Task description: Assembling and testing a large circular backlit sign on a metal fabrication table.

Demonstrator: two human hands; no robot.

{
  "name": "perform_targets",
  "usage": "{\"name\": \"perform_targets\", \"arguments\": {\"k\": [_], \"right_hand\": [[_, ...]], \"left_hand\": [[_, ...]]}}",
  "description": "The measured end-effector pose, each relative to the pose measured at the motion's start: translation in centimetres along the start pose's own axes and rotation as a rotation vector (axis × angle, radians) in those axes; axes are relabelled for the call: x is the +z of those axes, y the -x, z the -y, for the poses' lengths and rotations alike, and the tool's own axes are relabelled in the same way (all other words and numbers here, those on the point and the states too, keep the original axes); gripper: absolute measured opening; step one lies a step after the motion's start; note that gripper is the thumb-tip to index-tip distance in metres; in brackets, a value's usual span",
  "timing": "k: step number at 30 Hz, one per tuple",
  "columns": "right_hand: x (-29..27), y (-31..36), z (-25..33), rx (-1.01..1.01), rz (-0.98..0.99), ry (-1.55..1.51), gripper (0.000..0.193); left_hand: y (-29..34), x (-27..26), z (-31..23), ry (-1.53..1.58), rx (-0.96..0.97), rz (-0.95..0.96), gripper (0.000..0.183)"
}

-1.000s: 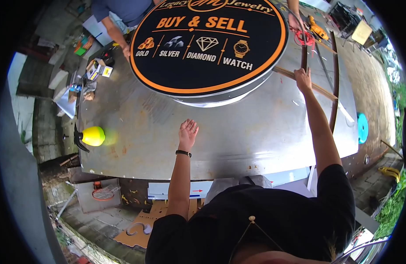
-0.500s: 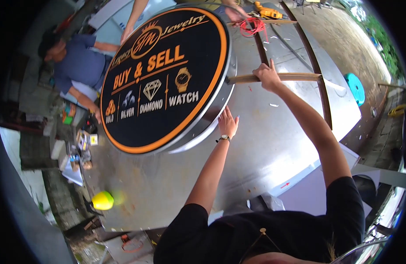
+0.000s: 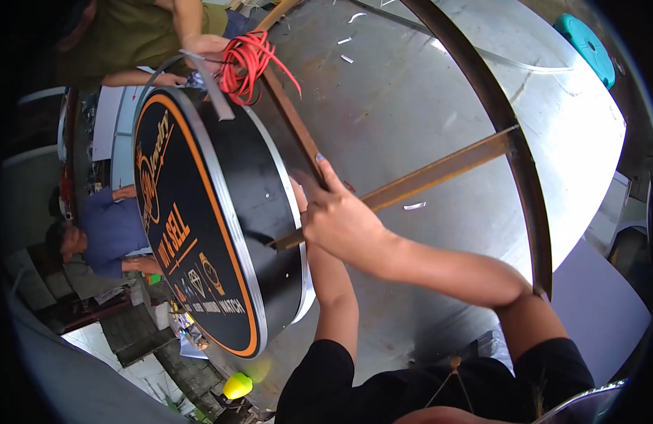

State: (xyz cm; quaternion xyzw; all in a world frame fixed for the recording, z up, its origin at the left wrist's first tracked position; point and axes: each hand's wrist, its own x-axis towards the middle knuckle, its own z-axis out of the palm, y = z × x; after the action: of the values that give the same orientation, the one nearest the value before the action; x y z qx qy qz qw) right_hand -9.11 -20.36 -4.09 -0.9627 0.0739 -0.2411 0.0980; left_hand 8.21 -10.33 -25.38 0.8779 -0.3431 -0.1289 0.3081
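Observation:
The round black sign (image 3: 172, 212) with an orange ring stands tilted, its face to the left and its black side wall (image 3: 252, 184) toward me. A brown metal frame (image 3: 439, 169) joins that side wall. My right hand (image 3: 344, 222) is closed around a bar of the frame close to the sign, one finger stretched along the metal. Behind it, my left hand (image 3: 298, 194) is at the sign's back rim, its fingers mostly hidden. A co-worker's hand (image 3: 206, 48) is beside a coil of red wire (image 3: 247, 65) at the sign's far end, with a grey strip (image 3: 214, 92) hanging there.
Everything rests on a large metal-topped table (image 3: 411, 268) with white scraps (image 3: 414, 206) on it. A second person in blue (image 3: 111, 226) is beyond the sign at left. A yellow-green object (image 3: 237, 386) is at the near left edge, a teal round object (image 3: 586, 49) at the far right.
The sign has tipped up, so its side wall now shows. My left hand has gone from the sign's lower edge to behind my right hand. The co-worker in olive has come further into view.

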Motion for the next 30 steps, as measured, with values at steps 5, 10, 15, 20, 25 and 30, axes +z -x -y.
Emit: {"name": "perform_targets", "arguments": {"k": [5, 10, 15, 20, 25, 30], "right_hand": [[0.1, -1.0, -0.1, 0.027, 0.157, -0.071, 0.015], [1.0, -0.8, -1.4, 0.029, 0.161, -0.109, 0.013], [0.7, -1.4, -1.6, 0.044, 0.220, -0.233, 0.017], [0.0, -1.8, -1.6, -0.011, 0.305, -0.173, 0.017], [0.6, -1.5, -1.9, 0.027, 0.257, -0.177, 0.017], [0.3, -1.8, -2.0, 0.031, 0.270, -0.182, 0.017]], "left_hand": [[0.4, 1.7, 2.2, -0.064, -0.040, 0.101, 0.043], [1.7, 1.4, 3.2, -0.113, -0.066, 0.149, 0.042], [3.8, 0.7, 4.0, -0.166, -0.085, 0.183, 0.042], [5.3, 0.9, 4.1, -0.205, -0.079, 0.195, 0.042], [6.8, 2.1, 3.1, -0.207, -0.059, 0.207, 0.042], [8.3, 2.6, 1.5, -0.206, -0.049, 0.192, 0.042]]}}
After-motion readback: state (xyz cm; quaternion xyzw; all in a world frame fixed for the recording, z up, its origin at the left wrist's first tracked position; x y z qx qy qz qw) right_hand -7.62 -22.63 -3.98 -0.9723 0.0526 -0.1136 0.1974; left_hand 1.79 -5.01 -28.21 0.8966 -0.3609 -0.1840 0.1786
